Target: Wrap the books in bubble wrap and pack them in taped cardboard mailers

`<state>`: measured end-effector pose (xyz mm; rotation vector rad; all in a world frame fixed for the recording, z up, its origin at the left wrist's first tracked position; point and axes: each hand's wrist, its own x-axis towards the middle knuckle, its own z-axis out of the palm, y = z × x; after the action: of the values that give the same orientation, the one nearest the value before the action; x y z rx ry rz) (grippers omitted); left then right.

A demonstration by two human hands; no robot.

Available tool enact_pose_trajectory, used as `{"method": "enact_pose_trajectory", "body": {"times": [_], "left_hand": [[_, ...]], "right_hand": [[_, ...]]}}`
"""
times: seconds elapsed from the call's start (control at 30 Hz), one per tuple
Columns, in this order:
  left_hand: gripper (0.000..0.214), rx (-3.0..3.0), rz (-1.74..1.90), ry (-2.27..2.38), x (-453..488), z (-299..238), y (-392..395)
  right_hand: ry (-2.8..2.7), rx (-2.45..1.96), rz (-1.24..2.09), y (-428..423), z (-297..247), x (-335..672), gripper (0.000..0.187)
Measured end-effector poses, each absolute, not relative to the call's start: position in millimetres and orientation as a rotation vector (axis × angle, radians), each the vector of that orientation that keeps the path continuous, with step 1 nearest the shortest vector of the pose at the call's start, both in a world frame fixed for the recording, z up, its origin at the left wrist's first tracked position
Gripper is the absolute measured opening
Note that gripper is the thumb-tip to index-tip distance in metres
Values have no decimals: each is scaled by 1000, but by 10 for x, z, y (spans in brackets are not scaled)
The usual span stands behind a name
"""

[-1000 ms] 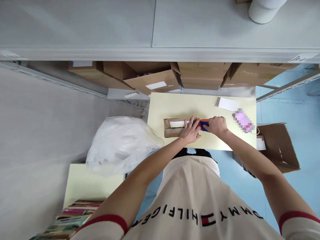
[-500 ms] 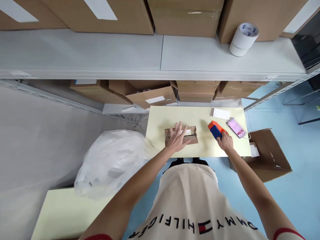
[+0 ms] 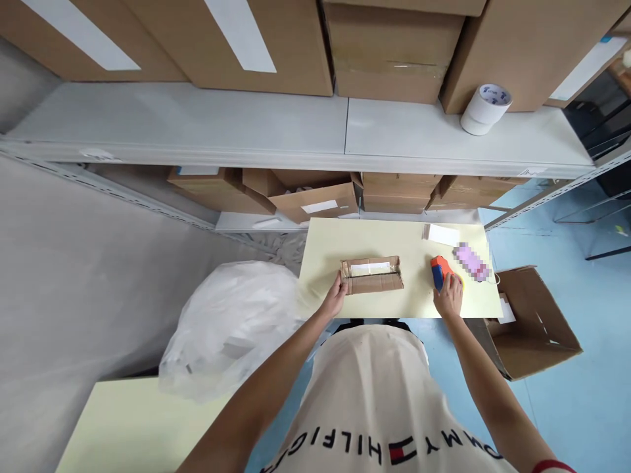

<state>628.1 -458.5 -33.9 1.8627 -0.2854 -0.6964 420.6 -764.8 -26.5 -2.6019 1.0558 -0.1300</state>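
Observation:
A small flat cardboard box (image 3: 377, 283) with a white label and shiny tape lies on the pale yellow table (image 3: 328, 236). My left hand (image 3: 335, 297) grips its left end, thumb on the top edge and the other fingers partly hidden. To the right, my right hand (image 3: 448, 297) is closed over an orange-and-blue tape dispenser (image 3: 438, 270), which is at the tabletop with a yellow edge showing beside the fingers. Behind it are a white card-like piece (image 3: 442, 234) and a phone with a blurred pink screen (image 3: 470, 261).
An open carton (image 3: 539, 322) stands on the floor at the right. A large translucent plastic bag (image 3: 231, 322) bulges at the left above another pale tabletop (image 3: 133, 420). Ahead, a grey shelf (image 3: 236, 125) holds cartons and white tape rolls (image 3: 486, 110), with more boxes underneath.
My left hand has moved from on top of the box to its left end. My right hand has drawn the tape dispenser lower and turned it more upright. The camera view has shifted.

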Motion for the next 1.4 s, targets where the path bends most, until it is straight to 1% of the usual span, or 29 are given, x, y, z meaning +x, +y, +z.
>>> {"method": "enact_pose_trajectory", "body": {"times": [0.1,0.17,0.23,0.3,0.37,0.57,0.67,0.7,0.83,0.97,1.1,1.17,1.23,1.33,1.4], "left_hand": [[70,1814,-739,-262,6263,-265,-4558],[74,1780,-794,-283,6253,-256,-4492],[82,1773,-823,-326,6252,-271,-4429],[84,1777,-807,-371,6280,-289,-4407],[76,1776,-778,-383,6350,-287,-4442],[37,1864,-781,-280,6672,-191,-4756],[29,1872,-845,-216,6762,-188,-4904],[30,1866,-865,-194,6779,-200,-4940],[44,1824,-914,-143,6815,-273,-5017],[42,1816,-926,-155,6833,-311,-5028],[41,1842,-929,-151,6821,-325,-5024],[43,1870,-911,-146,6795,-341,-5010],[55,1953,-828,-136,6757,-346,-4978],[75,2155,-543,-233,6699,-277,-4922],[76,2250,-346,-434,6678,-159,-4938]], "right_hand": [[744,-2556,-37,-7423,-173,4343,80],[567,-2436,70,-7236,-160,4484,88],[506,-2299,97,-7066,-179,4638,90],[549,-2147,61,-6949,-198,4772,84],[649,-1994,10,-6899,-189,4867,77],[965,-1723,-116,-6961,-42,4989,58],[1029,-1684,-121,-6970,-39,5052,57],[1037,-1672,-117,-6967,-50,5075,56],[1008,-1623,-106,-6960,-96,5140,56],[928,-1562,-104,-6974,-116,5172,60],[1008,-1565,-95,-6952,-151,5252,69],[1016,-1565,-83,-6932,-167,5295,70],[993,-1604,-85,-6933,-168,5284,67],[990,-1808,-167,-7025,-141,5060,60],[1024,-2019,-281,-7156,-124,4761,55]]}}
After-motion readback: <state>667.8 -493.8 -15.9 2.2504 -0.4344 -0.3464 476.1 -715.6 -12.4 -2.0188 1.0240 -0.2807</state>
